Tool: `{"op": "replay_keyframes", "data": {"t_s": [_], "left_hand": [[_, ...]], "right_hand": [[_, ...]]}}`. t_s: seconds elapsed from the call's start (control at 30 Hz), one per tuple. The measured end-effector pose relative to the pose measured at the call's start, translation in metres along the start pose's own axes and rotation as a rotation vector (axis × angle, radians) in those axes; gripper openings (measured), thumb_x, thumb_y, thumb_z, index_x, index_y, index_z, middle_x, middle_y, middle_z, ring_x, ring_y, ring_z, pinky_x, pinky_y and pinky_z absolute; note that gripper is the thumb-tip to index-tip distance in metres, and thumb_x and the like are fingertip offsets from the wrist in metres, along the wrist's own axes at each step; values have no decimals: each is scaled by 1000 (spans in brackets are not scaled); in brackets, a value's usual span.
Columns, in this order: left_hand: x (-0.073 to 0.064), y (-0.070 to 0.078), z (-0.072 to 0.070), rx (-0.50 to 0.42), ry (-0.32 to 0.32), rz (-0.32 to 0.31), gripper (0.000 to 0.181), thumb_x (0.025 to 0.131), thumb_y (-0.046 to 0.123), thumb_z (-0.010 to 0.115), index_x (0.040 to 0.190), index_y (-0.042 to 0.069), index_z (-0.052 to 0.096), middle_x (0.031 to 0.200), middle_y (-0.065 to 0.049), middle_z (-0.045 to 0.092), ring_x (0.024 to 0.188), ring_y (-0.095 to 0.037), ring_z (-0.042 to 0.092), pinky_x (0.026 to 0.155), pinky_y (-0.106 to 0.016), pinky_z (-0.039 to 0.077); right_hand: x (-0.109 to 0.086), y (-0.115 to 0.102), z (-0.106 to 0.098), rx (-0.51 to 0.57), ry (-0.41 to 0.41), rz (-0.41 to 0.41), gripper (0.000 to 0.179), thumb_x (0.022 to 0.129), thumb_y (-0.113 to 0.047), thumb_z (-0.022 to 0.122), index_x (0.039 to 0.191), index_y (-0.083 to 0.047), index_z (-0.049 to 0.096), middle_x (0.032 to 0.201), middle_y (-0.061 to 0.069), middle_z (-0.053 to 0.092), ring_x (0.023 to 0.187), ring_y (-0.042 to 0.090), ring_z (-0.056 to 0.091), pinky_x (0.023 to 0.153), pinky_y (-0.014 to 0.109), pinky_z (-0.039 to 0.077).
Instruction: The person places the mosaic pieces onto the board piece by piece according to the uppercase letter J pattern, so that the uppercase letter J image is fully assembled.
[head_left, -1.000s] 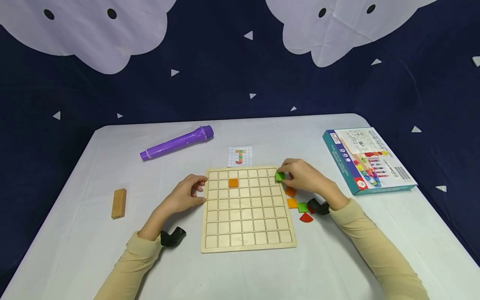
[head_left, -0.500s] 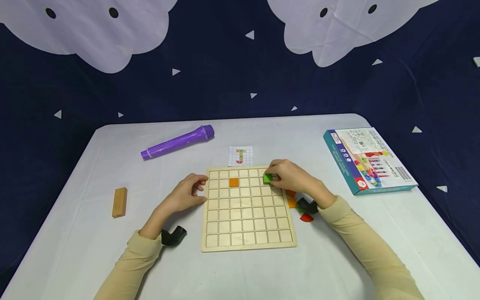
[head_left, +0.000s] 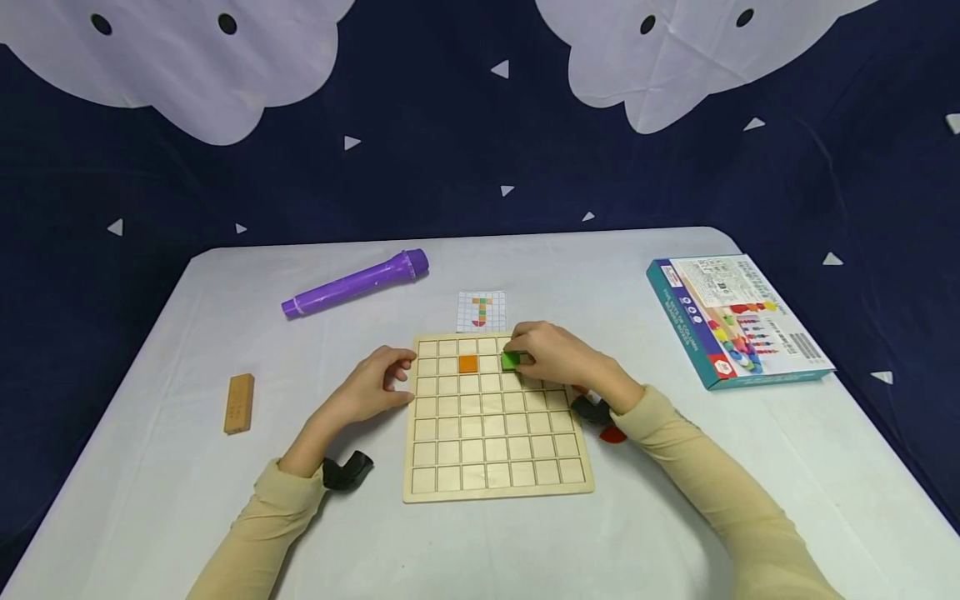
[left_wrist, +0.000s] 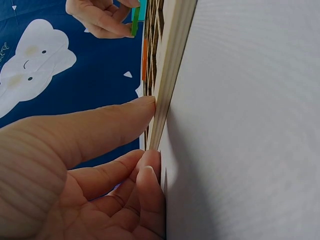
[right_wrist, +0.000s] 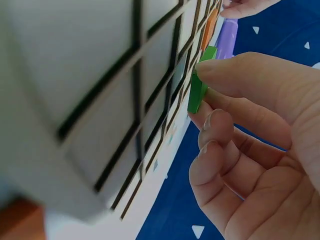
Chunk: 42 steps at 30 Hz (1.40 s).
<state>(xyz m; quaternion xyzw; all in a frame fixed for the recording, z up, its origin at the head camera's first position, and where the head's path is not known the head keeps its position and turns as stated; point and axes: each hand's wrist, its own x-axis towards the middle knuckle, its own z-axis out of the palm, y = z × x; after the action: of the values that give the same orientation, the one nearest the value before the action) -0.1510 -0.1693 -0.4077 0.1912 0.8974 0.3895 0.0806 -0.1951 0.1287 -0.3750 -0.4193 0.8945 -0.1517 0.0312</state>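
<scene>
A wooden grid board lies on the table with one orange square tile in its second row. My right hand pinches a green square tile between thumb and forefinger, close over the board's upper rows. It is tilted in the right wrist view, to the right of the orange tile. My left hand rests at the board's left side, thumb and fingertips touching the edge, not wrapped round it. More tiles at the right edge are mostly hidden by the right wrist; a red piece shows there.
Behind the board lies a small card with a coloured J pattern on a grid. A purple microphone is at the back left, a wooden block at the left. A flat toy box sits at the back right.
My right hand has carried the green tile leftward from the board's right edge, over its upper rows toward the orange tile. The left hand has stayed in place.
</scene>
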Motion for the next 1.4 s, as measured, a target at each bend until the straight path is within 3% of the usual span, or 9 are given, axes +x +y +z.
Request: {"op": "replay_keyframes", "data": {"t_s": [0.4,1.4], "left_hand": [[-1,1,0,-5,-6,-20,56,76,0,71,127,-9,49,104,-16,54,87,-18,51,67,-17,44],[1,0,1,-6,0,-34,56,75,0,72,126,-9,49,104,-16,54,87,-19,52,67,-18,44]], "right_hand": [[15,-9,7,12,-65,10,13,82,-5,67,94,-7,72,92,5,65,70,9,46,62,20,40],[24,-11,14,-9,-49,-39,18,83,-10,69,100,-6,71,96,7,64,80,13,59,70,21,50]]}}
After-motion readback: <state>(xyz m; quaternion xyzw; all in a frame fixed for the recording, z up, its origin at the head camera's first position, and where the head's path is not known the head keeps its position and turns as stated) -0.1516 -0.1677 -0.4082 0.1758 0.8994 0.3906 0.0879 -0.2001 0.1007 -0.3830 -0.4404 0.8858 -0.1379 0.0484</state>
